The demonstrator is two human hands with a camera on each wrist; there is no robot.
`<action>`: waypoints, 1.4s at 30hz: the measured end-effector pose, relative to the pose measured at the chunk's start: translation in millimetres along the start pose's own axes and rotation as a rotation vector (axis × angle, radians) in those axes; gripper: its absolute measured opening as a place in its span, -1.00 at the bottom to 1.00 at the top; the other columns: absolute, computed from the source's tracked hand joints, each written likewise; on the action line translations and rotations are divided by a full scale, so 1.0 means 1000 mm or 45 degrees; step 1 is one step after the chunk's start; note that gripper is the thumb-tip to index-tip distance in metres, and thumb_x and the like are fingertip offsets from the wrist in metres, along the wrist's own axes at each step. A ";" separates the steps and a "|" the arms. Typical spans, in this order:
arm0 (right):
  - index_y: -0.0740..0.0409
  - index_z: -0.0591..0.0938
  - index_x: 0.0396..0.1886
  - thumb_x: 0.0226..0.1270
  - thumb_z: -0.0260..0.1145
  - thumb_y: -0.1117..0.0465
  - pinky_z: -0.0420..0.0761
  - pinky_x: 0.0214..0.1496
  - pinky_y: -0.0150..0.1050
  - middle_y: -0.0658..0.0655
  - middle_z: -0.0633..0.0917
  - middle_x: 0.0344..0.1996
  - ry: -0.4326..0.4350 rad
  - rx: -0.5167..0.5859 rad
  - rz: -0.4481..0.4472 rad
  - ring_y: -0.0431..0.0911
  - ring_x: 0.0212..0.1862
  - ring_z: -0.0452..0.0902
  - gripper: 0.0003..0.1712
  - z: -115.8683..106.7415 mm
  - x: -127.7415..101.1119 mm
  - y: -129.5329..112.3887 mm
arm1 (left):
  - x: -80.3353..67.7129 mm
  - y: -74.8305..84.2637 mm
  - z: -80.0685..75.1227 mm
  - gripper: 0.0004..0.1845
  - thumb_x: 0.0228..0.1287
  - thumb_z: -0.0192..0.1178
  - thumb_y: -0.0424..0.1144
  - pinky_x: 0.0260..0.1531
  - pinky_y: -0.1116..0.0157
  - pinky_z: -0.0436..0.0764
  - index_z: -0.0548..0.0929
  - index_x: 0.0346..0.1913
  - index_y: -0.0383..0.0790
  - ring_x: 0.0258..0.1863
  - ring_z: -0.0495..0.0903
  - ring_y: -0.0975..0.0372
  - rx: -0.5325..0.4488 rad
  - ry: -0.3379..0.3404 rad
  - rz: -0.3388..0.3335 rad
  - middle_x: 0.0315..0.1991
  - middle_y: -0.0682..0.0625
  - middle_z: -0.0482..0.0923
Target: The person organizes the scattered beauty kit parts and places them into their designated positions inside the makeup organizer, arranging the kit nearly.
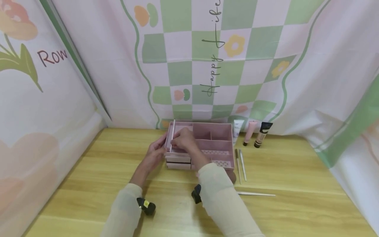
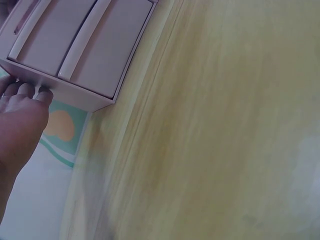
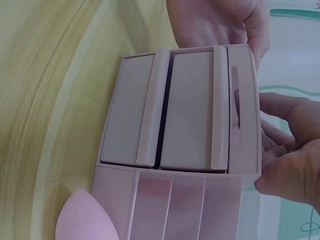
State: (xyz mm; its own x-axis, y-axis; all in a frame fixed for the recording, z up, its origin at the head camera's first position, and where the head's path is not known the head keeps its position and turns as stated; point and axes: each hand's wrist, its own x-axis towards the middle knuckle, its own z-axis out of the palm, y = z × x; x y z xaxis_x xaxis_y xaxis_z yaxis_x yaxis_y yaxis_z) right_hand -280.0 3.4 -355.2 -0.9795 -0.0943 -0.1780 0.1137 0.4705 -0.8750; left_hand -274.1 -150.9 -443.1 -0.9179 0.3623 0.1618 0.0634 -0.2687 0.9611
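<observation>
Right hand: the right hand [image 1: 184, 139] reaches over the top of the pink organizer [image 1: 204, 144], fingers curled over the front rim of its left compartment (the right wrist view shows the fingertips bent over that edge), so it holds the box rather than resting open.
Left hand: the left hand [image 1: 156, 152] is against the organizer's left wall, fingertips [image 2: 31, 92] pressed to the lower edge; whether the thumb wraps round I cannot tell.
Organizer's place: toward the back edge of the desk [image 1: 88, 184], near the middle, close to the draped cloth.
Drawers: two small drawers [image 3: 170, 110] in the left front, both pushed in, each with a long ridge handle.
How it will handle: likely light, stiff, thin-walled plastic, smooth enough to slip; the walls and rim look the safest hold (the drawers could slide out if tipped).
Beside it: three cosmetic tubes [image 1: 251, 132] at its right, thin makeup tools [image 1: 240, 163] in front of them, a pink sponge [image 3: 82, 217] by the base.
</observation>
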 end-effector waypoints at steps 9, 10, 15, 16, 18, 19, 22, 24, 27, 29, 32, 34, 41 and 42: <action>0.42 0.67 -0.18 0.07 0.38 0.48 0.71 -0.45 -0.46 0.37 0.75 -0.27 -0.027 0.036 0.100 -0.22 -0.61 0.53 -0.74 0.001 0.003 -0.002 | 0.001 -0.003 -0.002 -0.21 0.20 -0.11 -0.61 0.57 0.17 -0.04 -0.05 0.52 -0.34 0.60 -0.15 0.02 0.004 -0.002 0.022 0.60 -0.19 -0.18; 0.42 0.67 -0.18 0.07 0.38 0.48 0.71 -0.45 -0.46 0.36 0.75 -0.27 -0.029 0.036 0.104 -0.22 -0.61 0.54 -0.74 0.001 0.003 -0.002 | 0.002 -0.003 -0.002 -0.21 0.20 -0.12 -0.61 0.57 0.16 -0.04 -0.05 0.52 -0.34 0.60 -0.15 0.02 0.006 -0.001 0.018 0.60 -0.19 -0.18; 0.43 0.68 -0.20 0.08 0.37 0.49 0.72 -0.43 -0.44 0.36 0.75 -0.28 -0.047 0.053 0.115 -0.22 -0.60 0.54 -0.76 0.000 0.002 -0.002 | 0.001 -0.003 -0.001 -0.21 0.21 -0.10 -0.60 0.57 0.16 -0.03 -0.04 0.52 -0.33 0.60 -0.14 0.03 0.009 0.002 0.007 0.60 -0.18 -0.18; 0.44 0.68 -0.20 0.08 0.36 0.49 0.73 -0.43 -0.44 0.36 0.75 -0.28 -0.054 0.059 0.115 -0.22 -0.60 0.54 -0.76 0.000 0.001 -0.002 | 0.001 -0.002 -0.001 -0.21 0.21 -0.10 -0.60 0.57 0.16 -0.03 -0.04 0.52 -0.33 0.60 -0.14 0.03 0.006 0.006 0.007 0.60 -0.18 -0.17; 0.44 0.68 -0.19 0.08 0.36 0.49 0.73 -0.42 -0.44 0.37 0.75 -0.26 -0.064 0.060 0.114 -0.22 -0.60 0.55 -0.76 -0.001 0.001 -0.003 | 0.000 -0.001 -0.001 -0.21 0.21 -0.10 -0.59 0.57 0.15 -0.04 -0.05 0.52 -0.34 0.60 -0.15 0.02 0.005 0.003 0.013 0.60 -0.19 -0.18; 0.44 0.68 -0.19 0.08 0.36 0.48 0.73 -0.42 -0.44 0.37 0.75 -0.26 -0.068 0.058 0.113 -0.22 -0.60 0.55 -0.76 -0.001 0.001 -0.003 | 0.000 -0.001 0.000 -0.21 0.21 -0.10 -0.59 0.57 0.15 -0.05 -0.05 0.52 -0.34 0.60 -0.16 0.01 0.005 0.002 0.016 0.60 -0.19 -0.18; 0.45 0.67 -0.17 0.09 0.36 0.48 0.73 -0.42 -0.45 0.39 0.75 -0.23 -0.079 0.056 0.112 -0.22 -0.60 0.56 -0.74 -0.001 0.000 -0.003 | 0.000 0.000 0.000 -0.21 0.21 -0.09 -0.58 0.57 0.15 -0.07 -0.04 0.52 -0.34 0.60 -0.16 0.01 0.002 -0.001 0.019 0.59 -0.19 -0.18; 0.45 0.67 -0.17 0.08 0.36 0.49 0.72 -0.42 -0.45 0.39 0.75 -0.24 -0.078 0.063 0.115 -0.22 -0.60 0.55 -0.74 -0.001 0.000 -0.003 | 0.000 0.000 0.000 -0.21 0.21 -0.08 -0.58 0.58 0.15 -0.07 -0.04 0.52 -0.34 0.60 -0.15 0.02 0.005 -0.007 0.018 0.60 -0.18 -0.17; 0.45 0.68 -0.18 0.08 0.37 0.49 0.72 -0.44 -0.45 0.37 0.76 -0.31 -0.075 0.075 0.118 -0.22 -0.62 0.55 -0.75 -0.002 0.000 -0.003 | -0.001 0.001 0.000 -0.21 0.21 -0.08 -0.58 0.58 0.15 -0.07 -0.04 0.52 -0.33 0.60 -0.15 0.03 0.007 -0.007 0.016 0.60 -0.17 -0.17; 0.44 0.69 -0.19 0.08 0.37 0.48 0.72 -0.44 -0.44 0.34 0.77 -0.35 -0.071 0.079 0.121 -0.23 -0.63 0.55 -0.76 -0.002 -0.001 -0.003 | -0.001 0.001 0.000 -0.21 0.22 -0.09 -0.58 0.58 0.16 -0.06 -0.04 0.52 -0.34 0.60 -0.15 0.03 0.013 -0.006 0.019 0.60 -0.18 -0.17; 0.46 0.68 -0.18 0.10 0.35 0.48 0.74 -0.40 -0.41 0.36 0.77 -0.35 -0.075 0.097 0.124 -0.22 -0.63 0.57 -0.76 -0.003 -0.001 -0.002 | -0.001 0.001 0.000 -0.21 0.22 -0.09 -0.59 0.57 0.16 -0.07 -0.05 0.52 -0.33 0.60 -0.16 0.03 0.019 -0.017 0.020 0.60 -0.17 -0.18; 0.48 0.66 -0.15 0.12 0.33 0.48 0.76 -0.36 -0.39 0.39 0.76 -0.30 -0.085 0.130 0.130 -0.21 -0.63 0.57 -0.74 -0.004 -0.002 -0.002 | -0.001 0.001 -0.001 -0.22 0.23 -0.10 -0.59 0.57 0.16 -0.07 -0.05 0.52 -0.33 0.60 -0.17 0.02 0.023 -0.029 0.020 0.60 -0.17 -0.19; 0.53 0.61 -0.07 0.16 0.31 0.49 0.78 -0.27 -0.34 0.41 0.75 -0.31 -0.145 0.247 0.150 -0.19 -0.59 0.60 -0.69 -0.011 -0.002 0.000 | -0.001 0.001 -0.001 -0.21 0.23 -0.09 -0.58 0.57 0.17 -0.07 -0.06 0.53 -0.31 0.61 -0.17 0.04 0.019 -0.027 0.008 0.60 -0.15 -0.19; 0.53 0.61 -0.06 0.16 0.30 0.48 0.78 -0.27 -0.35 0.39 0.75 -0.34 -0.153 0.258 0.151 -0.19 -0.59 0.60 -0.68 -0.013 -0.002 0.000 | -0.001 0.001 0.000 -0.21 0.23 -0.09 -0.58 0.57 0.18 -0.07 -0.05 0.53 -0.31 0.61 -0.17 0.04 0.019 -0.024 0.007 0.60 -0.15 -0.19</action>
State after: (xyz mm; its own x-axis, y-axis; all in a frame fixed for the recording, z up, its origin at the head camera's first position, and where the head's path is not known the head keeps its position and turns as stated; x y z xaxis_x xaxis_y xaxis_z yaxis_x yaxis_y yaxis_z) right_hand -279.9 14.8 -348.8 -0.9320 -0.1578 -0.3262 0.2693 0.3006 -0.9149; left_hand -273.7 -151.8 -442.4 -0.9099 0.3779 0.1713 0.0744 -0.2575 0.9634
